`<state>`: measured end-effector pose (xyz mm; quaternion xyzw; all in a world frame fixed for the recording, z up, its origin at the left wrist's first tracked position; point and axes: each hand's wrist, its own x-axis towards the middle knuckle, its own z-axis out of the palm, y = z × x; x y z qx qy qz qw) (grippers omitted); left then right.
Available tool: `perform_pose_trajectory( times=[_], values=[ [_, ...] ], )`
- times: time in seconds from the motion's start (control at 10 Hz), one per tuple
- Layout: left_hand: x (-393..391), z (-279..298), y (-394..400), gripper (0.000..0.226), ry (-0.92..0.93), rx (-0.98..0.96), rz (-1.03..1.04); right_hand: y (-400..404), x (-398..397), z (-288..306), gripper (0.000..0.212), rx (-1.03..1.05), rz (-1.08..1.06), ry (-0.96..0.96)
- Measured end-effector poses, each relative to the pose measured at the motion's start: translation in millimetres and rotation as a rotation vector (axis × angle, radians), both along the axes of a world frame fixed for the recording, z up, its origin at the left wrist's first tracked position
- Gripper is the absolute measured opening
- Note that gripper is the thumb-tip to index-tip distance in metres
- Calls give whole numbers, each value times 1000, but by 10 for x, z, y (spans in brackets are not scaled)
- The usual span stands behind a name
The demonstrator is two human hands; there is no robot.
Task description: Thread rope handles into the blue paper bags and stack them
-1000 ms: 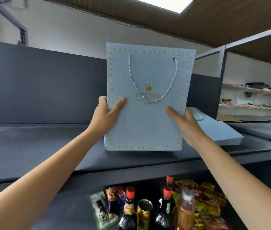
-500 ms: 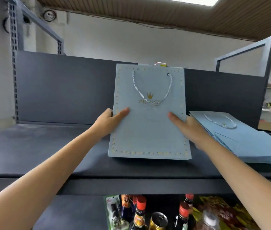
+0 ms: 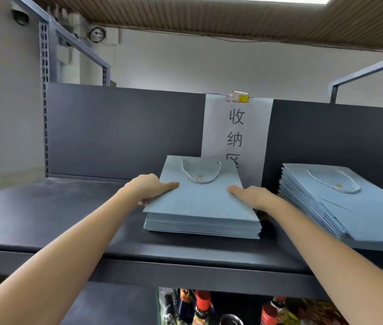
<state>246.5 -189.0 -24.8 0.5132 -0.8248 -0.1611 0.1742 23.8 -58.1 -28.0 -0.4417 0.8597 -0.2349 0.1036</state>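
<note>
Matt blue paper bag (twisted rope handle); matt dark metal shelf

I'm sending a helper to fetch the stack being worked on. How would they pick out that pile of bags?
On the dark grey shelf, find the white paper sign with black characters on the back panel. The stack of blue bags directly below it is the one, with the left hand and right hand at its sides. The neighbouring stack lies further right, fanned and untouched.
</note>
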Motion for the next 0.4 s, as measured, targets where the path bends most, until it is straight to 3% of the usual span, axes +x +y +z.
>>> perform_pose_trajectory(
  times=[0.2, 0.3, 0.4],
  values=[
    [-28, 110, 218, 60, -193, -421, 121, 49, 49, 31, 63, -21, -67, 293],
    [-85, 128, 345, 46, -227, -693, 115, 91, 34, 19, 55, -71, -57, 311],
    [-201, 108, 466, 31, -182, -815, -62, 162, -34, 9, 47, -134, -6, 304]
  ],
)
